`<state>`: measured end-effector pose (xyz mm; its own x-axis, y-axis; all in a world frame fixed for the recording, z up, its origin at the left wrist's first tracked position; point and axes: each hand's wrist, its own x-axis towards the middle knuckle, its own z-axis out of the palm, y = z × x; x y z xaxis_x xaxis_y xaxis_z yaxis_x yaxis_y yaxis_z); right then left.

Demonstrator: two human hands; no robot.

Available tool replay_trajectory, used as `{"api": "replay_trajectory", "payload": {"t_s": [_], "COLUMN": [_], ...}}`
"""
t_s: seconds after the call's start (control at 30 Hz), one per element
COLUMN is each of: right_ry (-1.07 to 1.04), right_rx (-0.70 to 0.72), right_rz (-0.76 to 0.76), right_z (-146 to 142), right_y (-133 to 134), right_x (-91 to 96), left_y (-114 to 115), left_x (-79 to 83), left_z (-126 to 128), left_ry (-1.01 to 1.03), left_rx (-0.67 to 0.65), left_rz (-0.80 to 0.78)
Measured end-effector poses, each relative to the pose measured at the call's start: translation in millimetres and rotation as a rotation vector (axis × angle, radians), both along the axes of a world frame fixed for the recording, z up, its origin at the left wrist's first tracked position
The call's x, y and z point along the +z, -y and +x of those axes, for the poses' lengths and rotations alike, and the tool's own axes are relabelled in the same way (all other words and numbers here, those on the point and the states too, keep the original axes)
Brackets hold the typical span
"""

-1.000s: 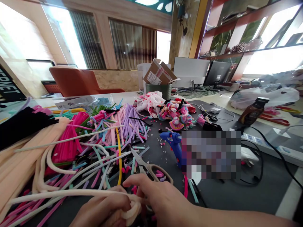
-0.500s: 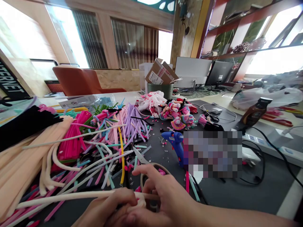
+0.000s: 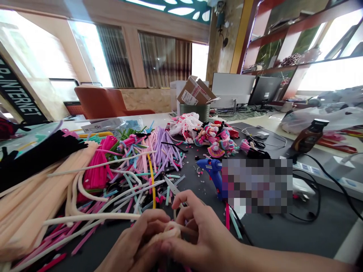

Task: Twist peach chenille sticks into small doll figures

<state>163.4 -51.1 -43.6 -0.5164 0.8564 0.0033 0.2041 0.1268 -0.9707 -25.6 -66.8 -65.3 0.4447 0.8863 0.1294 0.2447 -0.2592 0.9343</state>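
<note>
Close in front of me, my left hand (image 3: 136, 240) and my right hand (image 3: 204, 230) meet around a cream pipe cleaner (image 3: 93, 217). Its coiled part (image 3: 170, 231) is pinched between both hands, and a long tail runs out to the left. My right thumb presses on the coil while the right index finger arches above it. Scissors (image 3: 171, 186) lie just beyond my right hand, which hides most of their handles. Past them stands a blue glue gun (image 3: 214, 175), its lower part touching a blurred-out patch.
Bundles of peach (image 3: 36, 196), black (image 3: 42, 158), pink (image 3: 99, 166) and purple pipe cleaners (image 3: 163, 145) cover the left side. Small pipe-cleaner figures (image 3: 218, 139) are heaped at the back. Rightward are a brown bottle (image 3: 310, 135), a power strip (image 3: 314, 172) and black cables.
The view has shifted slightly, so the scene sits a little lower and further right. Both hands remain together on the pipe cleaner, with my left fingers now further over the coil.
</note>
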Motion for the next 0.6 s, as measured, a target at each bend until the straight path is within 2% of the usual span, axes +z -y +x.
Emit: {"api": "replay_trajectory", "payload": {"t_s": [0.13, 0.23, 0.3, 0.4, 0.6], "right_ry": [-0.083, -0.126, -0.129, -0.133, -0.248], "right_rx": [0.030, 0.042, 0.041, 0.041, 0.045], "right_rz": [-0.062, -0.100, -0.109, -0.113, -0.117], "right_z": [-3, -4, -4, -5, -9], "right_y": [1, 1, 1, 1, 3], "right_x": [-5.6, -8.0, -8.0, -7.5, -11.3], "left_y": [0, -2, -2, -3, -3], "left_x": [5.1, 12.3, 17.0, 19.4, 7.2], "left_z": [5, 4, 3, 2, 1], "left_ry": [0.194, 0.185, 0.118, 0.083, 0.157], "left_rx": [0.002, -0.056, -0.106, -0.114, -0.052], "left_rz": [-0.190, -0.262, -0.249, -0.208, -0.137]}}
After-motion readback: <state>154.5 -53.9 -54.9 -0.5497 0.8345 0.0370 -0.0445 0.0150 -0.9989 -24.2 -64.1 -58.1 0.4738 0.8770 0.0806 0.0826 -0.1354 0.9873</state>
